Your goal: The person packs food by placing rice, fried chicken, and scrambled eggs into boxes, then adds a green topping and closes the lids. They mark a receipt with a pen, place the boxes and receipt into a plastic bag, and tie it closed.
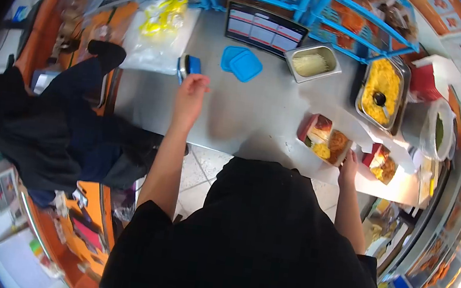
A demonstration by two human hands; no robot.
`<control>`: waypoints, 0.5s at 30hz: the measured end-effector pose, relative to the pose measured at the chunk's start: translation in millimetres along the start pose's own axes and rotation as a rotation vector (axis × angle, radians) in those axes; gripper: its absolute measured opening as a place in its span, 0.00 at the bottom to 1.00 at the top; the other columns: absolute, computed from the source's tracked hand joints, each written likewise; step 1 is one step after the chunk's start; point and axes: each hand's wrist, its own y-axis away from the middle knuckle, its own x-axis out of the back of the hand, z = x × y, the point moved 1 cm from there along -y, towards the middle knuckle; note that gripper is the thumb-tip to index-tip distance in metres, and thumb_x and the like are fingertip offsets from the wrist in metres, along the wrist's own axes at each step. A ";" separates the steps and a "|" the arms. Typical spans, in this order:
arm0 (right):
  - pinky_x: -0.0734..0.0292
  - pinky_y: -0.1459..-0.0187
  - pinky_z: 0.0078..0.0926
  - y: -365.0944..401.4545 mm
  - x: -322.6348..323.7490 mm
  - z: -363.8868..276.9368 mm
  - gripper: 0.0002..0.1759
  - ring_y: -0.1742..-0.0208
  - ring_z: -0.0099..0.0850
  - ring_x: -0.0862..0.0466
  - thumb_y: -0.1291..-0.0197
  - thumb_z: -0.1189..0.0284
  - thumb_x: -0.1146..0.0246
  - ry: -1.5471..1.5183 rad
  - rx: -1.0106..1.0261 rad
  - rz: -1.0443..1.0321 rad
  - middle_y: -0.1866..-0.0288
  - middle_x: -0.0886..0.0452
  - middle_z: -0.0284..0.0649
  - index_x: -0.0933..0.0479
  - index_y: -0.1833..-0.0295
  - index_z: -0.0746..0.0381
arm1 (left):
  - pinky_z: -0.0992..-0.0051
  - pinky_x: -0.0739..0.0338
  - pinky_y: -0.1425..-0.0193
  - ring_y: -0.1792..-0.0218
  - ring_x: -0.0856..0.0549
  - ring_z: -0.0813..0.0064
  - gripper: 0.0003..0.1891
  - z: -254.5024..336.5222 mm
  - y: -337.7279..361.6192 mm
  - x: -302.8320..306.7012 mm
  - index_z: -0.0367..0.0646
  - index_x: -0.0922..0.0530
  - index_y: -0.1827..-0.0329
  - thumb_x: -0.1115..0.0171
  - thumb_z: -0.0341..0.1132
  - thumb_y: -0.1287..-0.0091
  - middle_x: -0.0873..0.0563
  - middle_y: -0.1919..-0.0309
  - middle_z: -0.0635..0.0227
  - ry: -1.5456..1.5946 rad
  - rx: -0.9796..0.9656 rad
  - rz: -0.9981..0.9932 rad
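Observation:
My left hand is raised over the left part of the metal counter, its fingers loosely bent and nothing showing in them. Just beyond its fingertips is a small blue-and-white container. Low on the right, my right hand has its fingers closed at the near right corner of an open takeaway box. Yellow rice, a browned piece of food and a piece with dark red on top fill that box. A second, similar food box stands just right of my right hand.
Two blue lids lie before a tablet screen. A metal tub and a pan of yellow rice with a spoon stand at the back right. Plastic bags lie back left. Another person is at left.

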 end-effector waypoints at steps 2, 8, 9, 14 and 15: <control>0.24 0.55 0.24 -13.6 3.0 24.1 0.22 0.53 0.24 0.21 0.23 0.55 0.43 0.128 0.195 -0.014 0.50 0.19 0.32 0.24 0.37 0.60 | 0.73 0.20 0.54 0.58 0.12 0.73 0.08 -34.3 -13.9 -35.3 0.40 0.18 0.50 0.39 0.33 0.26 0.11 0.58 0.64 -0.104 -0.029 -0.188; 0.27 0.54 0.21 11.4 -15.8 15.6 0.22 0.54 0.20 0.23 0.23 0.56 0.43 -0.043 0.073 0.010 0.53 0.19 0.32 0.23 0.37 0.62 | 0.64 0.18 0.52 0.58 0.11 0.58 0.18 -44.7 -50.1 -121.7 0.37 0.23 0.41 0.36 0.32 0.32 0.12 0.57 0.55 -0.381 -0.284 -0.278; 0.26 0.52 0.22 16.2 -20.5 14.6 0.23 0.52 0.21 0.22 0.22 0.56 0.43 -0.111 0.079 -0.025 0.51 0.19 0.33 0.24 0.36 0.63 | 0.64 0.18 0.52 0.58 0.11 0.58 0.18 -44.9 -58.8 -128.2 0.37 0.23 0.41 0.36 0.32 0.32 0.12 0.57 0.55 -0.394 -0.284 -0.275; 0.28 0.35 0.31 14.0 -20.6 20.4 0.28 0.35 0.30 0.23 0.22 0.55 0.45 -0.231 0.070 -0.064 0.35 0.22 0.39 0.31 0.28 0.64 | 0.67 0.19 0.58 0.65 0.15 0.69 0.42 -45.6 -83.6 -158.1 0.42 0.49 0.16 0.36 0.38 0.29 0.14 0.63 0.64 -0.429 0.001 -0.295; 0.30 0.33 0.33 10.8 -17.7 24.5 0.28 0.33 0.31 0.24 0.22 0.55 0.44 -0.238 0.070 -0.061 0.33 0.23 0.38 0.31 0.27 0.62 | 0.67 0.19 0.58 0.65 0.15 0.69 0.42 -46.6 -87.0 -163.4 0.42 0.49 0.16 0.36 0.38 0.29 0.14 0.63 0.64 -0.437 0.003 -0.298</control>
